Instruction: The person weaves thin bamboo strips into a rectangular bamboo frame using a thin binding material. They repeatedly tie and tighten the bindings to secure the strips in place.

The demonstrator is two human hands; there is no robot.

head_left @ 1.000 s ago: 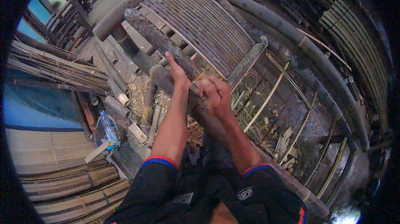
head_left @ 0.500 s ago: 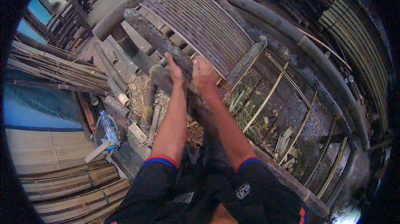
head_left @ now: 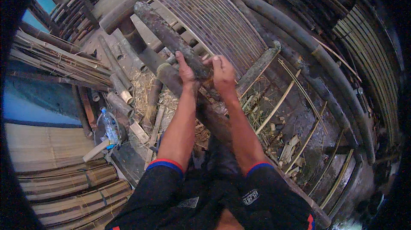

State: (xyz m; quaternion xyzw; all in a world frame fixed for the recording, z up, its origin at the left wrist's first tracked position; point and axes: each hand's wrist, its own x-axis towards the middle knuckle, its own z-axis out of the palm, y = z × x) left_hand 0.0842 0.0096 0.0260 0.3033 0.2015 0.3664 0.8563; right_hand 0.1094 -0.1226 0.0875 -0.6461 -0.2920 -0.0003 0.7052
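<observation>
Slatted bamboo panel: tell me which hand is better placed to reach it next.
The right hand, I'd judge: it is by the near edge of the slatted panel. The left hand is at the opposite side of the thick bamboo pole, which lies between that hand and the panel.

Both forearms [head_left: 176,123] are slanting forward and inward. Left hand [head_left: 187,75] is holding its thumb [head_left: 180,58] raised; right hand [head_left: 224,74] is sitting near it, fingers [head_left: 222,64] curling.
</observation>
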